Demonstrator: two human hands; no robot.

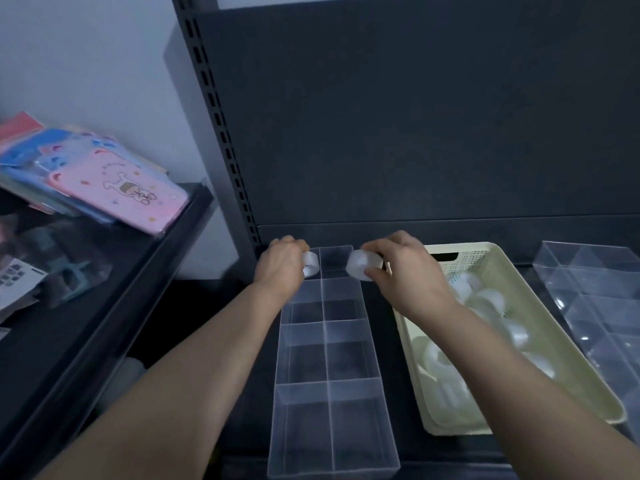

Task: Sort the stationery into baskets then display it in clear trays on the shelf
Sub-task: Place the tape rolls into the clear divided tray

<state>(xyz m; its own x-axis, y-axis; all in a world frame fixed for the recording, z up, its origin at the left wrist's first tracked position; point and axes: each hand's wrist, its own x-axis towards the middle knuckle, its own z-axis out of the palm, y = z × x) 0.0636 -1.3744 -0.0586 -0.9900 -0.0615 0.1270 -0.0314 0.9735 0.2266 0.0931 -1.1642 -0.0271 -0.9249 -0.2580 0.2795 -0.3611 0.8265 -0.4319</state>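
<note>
Head view, tray (325, 341) as landmark: my left hand (280, 268) grips first roll (310, 265) at its far-left cell, my right hand (401, 271) grips second roll (363, 265) at its far-right cell, nearer cells bare, spare rolls (485, 299) heaped in the basket (474, 258) to its right, so display barely begun, I judge.

Two bare forearms (194, 358), bare left hand (280, 263), bare right hand (403, 271)
</note>
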